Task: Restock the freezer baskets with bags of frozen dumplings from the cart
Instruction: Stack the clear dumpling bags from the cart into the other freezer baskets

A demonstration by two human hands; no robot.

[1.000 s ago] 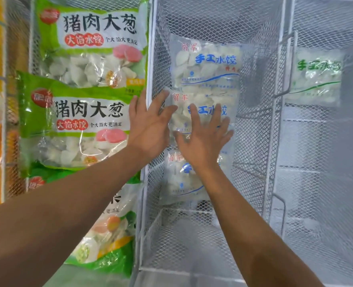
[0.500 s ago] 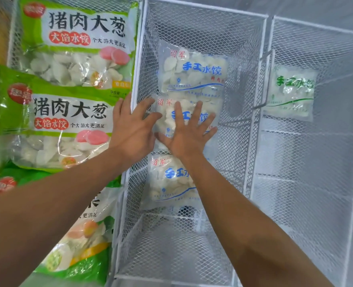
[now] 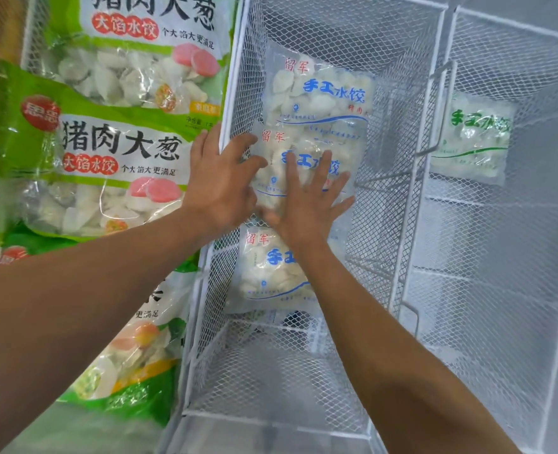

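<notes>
my left hand and right hand, both flat with fingers spread, press on the middle blue-print dumpling bag in the centre mesh basket; neither hand curls round anything. the bag lies directly under my palms, its long axis running away from me along the basket. my right hand covers the near middle of the bag. my left hand straddles the basket's left rim, fingertips on the bag's left edge, so the right hand sits more squarely on it. ahead of my fingertips a second blue-print bag overlaps the far end of this one. under my right wrist a third blue-print bag lies nearer to me. left of my left hand, in the neighbouring basket, are green pork-and-scallion dumpling bags. far to the right of my right hand a green-print dumpling bag rests in the next basket. judged from this, the bag is being flattened into its row; the near end of the basket, below my forearms, has room for more. the cart is out of view.
</notes>
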